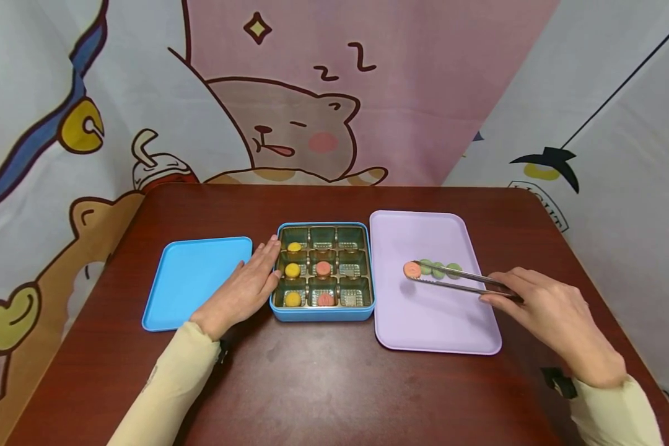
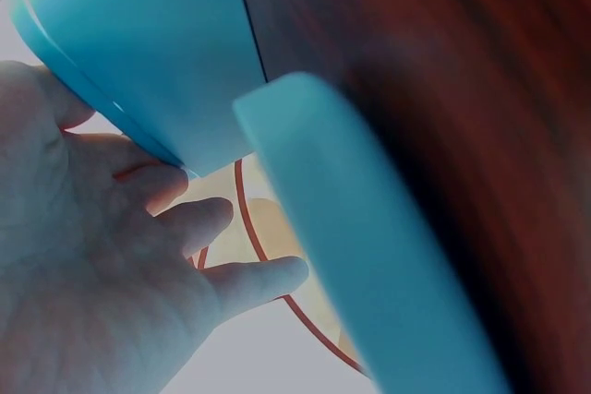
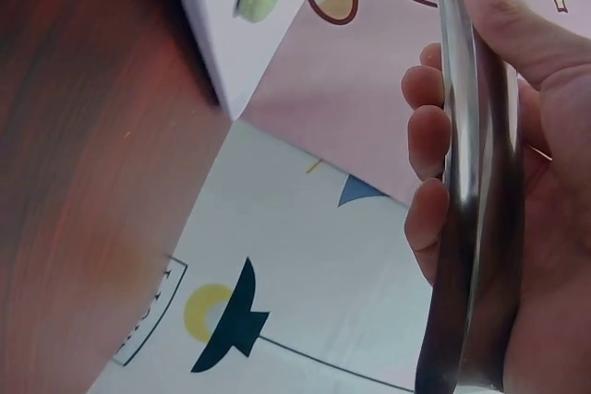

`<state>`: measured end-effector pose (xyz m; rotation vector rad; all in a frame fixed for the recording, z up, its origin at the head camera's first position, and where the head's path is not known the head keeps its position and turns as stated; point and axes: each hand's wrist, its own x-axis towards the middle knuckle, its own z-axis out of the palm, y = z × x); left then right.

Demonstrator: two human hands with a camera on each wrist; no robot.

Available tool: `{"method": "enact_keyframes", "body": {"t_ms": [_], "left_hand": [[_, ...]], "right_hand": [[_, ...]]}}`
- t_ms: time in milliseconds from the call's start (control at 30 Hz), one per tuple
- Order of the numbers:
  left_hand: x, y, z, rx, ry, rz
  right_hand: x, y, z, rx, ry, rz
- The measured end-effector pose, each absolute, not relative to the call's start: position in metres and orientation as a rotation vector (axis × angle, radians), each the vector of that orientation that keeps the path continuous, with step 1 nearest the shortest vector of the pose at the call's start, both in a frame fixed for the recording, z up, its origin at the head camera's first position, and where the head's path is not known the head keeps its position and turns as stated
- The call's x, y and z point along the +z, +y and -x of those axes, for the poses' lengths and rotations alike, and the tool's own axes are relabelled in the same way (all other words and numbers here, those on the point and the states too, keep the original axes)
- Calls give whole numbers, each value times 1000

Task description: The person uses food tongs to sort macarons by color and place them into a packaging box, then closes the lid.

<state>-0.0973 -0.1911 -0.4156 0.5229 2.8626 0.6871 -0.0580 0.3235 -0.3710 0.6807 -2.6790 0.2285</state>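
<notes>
My right hand (image 1: 554,316) grips metal tongs (image 1: 479,284), whose two tips lie on either side of an orange-pink macaron (image 1: 412,270) at the purple tray (image 1: 424,322). Whether that macaron is lifted, I cannot tell. In the right wrist view, fingers and thumb wrap the tongs (image 3: 476,200). Straight fingers of my left hand (image 1: 242,286) touch the left side of a blue box (image 1: 323,314) with a gold divided insert. Yellow macarons (image 1: 292,270) sit in its left column, one per compartment. Two pink macarons (image 1: 323,268) occupy the middle column's centre and front compartments.
Three green macarons (image 1: 438,270) lie in a row on the purple tray, partly behind the tongs. A blue lid (image 1: 189,279) lies left of the box, partly under my left forearm's reach. The brown table (image 1: 323,384) meets a printed cloth backdrop (image 1: 412,93).
</notes>
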Motion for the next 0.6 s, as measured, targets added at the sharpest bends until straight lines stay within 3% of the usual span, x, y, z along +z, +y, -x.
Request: {"method": "enact_keyframes", "body": {"t_ms": [600], "left_hand": [[-417,-192,98,680,2875,-548]], "right_hand": [[-365,287,79,287,-2617,-748]]}}
